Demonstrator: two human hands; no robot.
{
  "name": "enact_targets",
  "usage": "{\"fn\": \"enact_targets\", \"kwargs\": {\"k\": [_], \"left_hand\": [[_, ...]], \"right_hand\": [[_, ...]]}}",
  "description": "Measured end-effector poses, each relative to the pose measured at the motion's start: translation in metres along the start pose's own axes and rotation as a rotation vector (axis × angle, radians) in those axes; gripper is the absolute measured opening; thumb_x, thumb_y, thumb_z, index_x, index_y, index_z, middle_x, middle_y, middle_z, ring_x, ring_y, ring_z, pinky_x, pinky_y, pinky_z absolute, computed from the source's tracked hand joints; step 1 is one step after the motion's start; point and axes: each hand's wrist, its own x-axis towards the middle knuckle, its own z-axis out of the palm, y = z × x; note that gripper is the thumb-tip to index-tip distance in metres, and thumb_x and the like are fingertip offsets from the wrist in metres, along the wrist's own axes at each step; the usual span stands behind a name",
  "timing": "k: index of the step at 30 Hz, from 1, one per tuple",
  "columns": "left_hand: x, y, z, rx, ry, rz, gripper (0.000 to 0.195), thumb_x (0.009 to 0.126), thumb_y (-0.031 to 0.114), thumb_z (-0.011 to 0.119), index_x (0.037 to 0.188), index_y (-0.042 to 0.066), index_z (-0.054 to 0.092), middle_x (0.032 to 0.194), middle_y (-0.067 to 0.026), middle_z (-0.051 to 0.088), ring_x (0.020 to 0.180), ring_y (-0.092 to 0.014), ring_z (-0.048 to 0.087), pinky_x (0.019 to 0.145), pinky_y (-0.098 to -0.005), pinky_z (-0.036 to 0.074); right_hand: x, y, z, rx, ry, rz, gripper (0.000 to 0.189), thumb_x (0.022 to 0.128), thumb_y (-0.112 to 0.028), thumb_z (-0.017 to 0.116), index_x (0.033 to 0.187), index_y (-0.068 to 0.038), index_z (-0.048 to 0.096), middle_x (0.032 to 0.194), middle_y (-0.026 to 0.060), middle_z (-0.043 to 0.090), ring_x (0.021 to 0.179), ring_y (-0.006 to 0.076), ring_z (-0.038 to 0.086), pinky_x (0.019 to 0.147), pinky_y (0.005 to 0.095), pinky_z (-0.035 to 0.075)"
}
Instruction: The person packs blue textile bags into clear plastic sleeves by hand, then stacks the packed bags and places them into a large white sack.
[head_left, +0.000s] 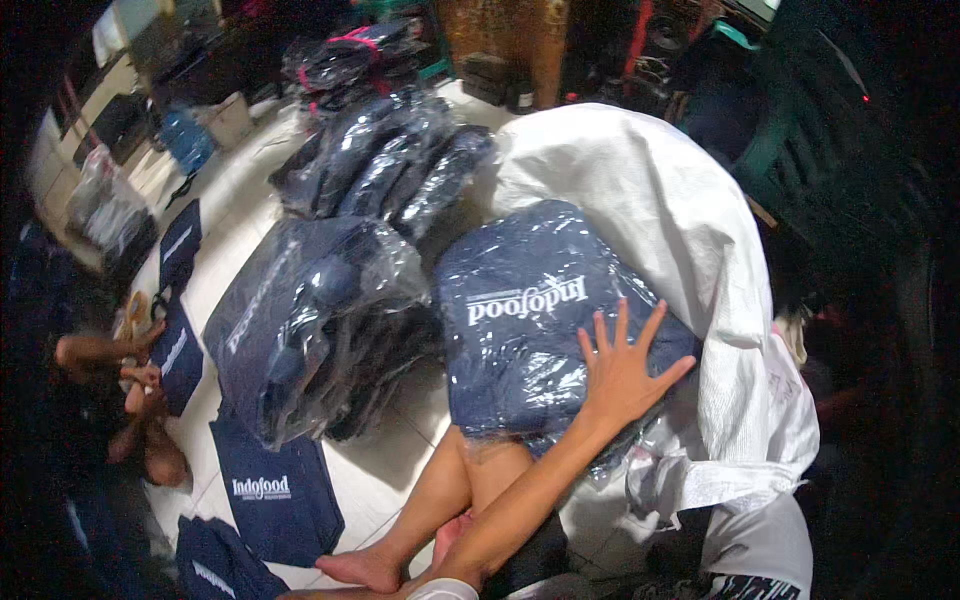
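My left hand (626, 371) lies flat, fingers spread, on a clear plastic-wrapped bundle of navy fabric (517, 360). White lettering on the bundle appears upside down from here. The bundle's near edge is over my bare lower legs (435, 491), and its far right side lies against a large white woven sack (645, 180). The sack's gathered rim curves round the right of the bundle. My right hand is out of view. A grey-white cloth (757, 540) shows below the sack's rim; whether it is a sleeve, I cannot tell.
Left of the bundle stands another plastic-wrapped navy bundle (322, 322), with several wrapped bundles (390, 157) behind. Loose navy fabric pieces (274, 457) lie on white floor tiles (375, 469). At far left, another person's hands (142, 379) are near a tape roll (135, 311).
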Motion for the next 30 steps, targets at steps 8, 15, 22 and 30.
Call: {"fn": "enact_targets", "kwargs": {"k": [8, 15, 22, 30], "left_hand": [[0.015, -0.003, 0.005, -0.066, -0.052, -0.059, 0.094, 0.091, 0.077, 0.061, 0.169, 0.038, 0.027, 0.173, -0.0300, 0.019, 0.153, -0.062, 0.022, 0.117, -0.0817, 0.012], [0.033, 0.006, 0.033, -0.079, -0.196, -0.103, 0.091, 0.092, 0.082, 0.053, 0.166, 0.031, 0.038, 0.173, -0.0305, 0.014, 0.154, -0.061, 0.018, 0.116, -0.0837, 0.009], [0.045, 0.009, 0.056, -0.458, 0.071, -0.227, 0.119, 0.087, 0.078, 0.067, 0.151, -0.017, 0.035, 0.154, -0.0400, 0.043, 0.141, -0.051, 0.047, 0.118, -0.0551, 0.036], [0.124, -0.093, 0.015, -0.411, 0.916, -0.243, 0.041, 0.103, 0.033, 0.064, 0.081, -0.002, 0.059, 0.074, -0.0186, 0.063, 0.075, -0.033, 0.065, 0.080, -0.0467, 0.054]], "right_hand": [[-0.162, -0.110, -0.102, -0.237, 0.457, 0.362, 0.061, 0.076, -0.036, 0.085, 0.115, -0.004, 0.052, 0.098, 0.0035, 0.052, 0.090, 0.0179, 0.047, 0.077, 0.0432, 0.043], [-0.277, -0.247, -0.117, -0.490, 0.796, 0.584, 0.059, 0.079, -0.037, 0.084, 0.117, -0.003, 0.054, 0.100, 0.0050, 0.055, 0.091, 0.0191, 0.051, 0.078, 0.0431, 0.045], [-0.317, -0.331, -0.051, -0.568, 0.892, 0.758, 0.057, 0.081, -0.038, 0.082, 0.119, -0.002, 0.056, 0.103, 0.0066, 0.058, 0.092, 0.0203, 0.054, 0.079, 0.0430, 0.047], [-0.333, -0.395, 0.039, -0.506, 0.949, 0.877, 0.056, 0.085, -0.039, 0.080, 0.121, -0.002, 0.059, 0.106, 0.0083, 0.061, 0.092, 0.0216, 0.058, 0.080, 0.0429, 0.050]]}}
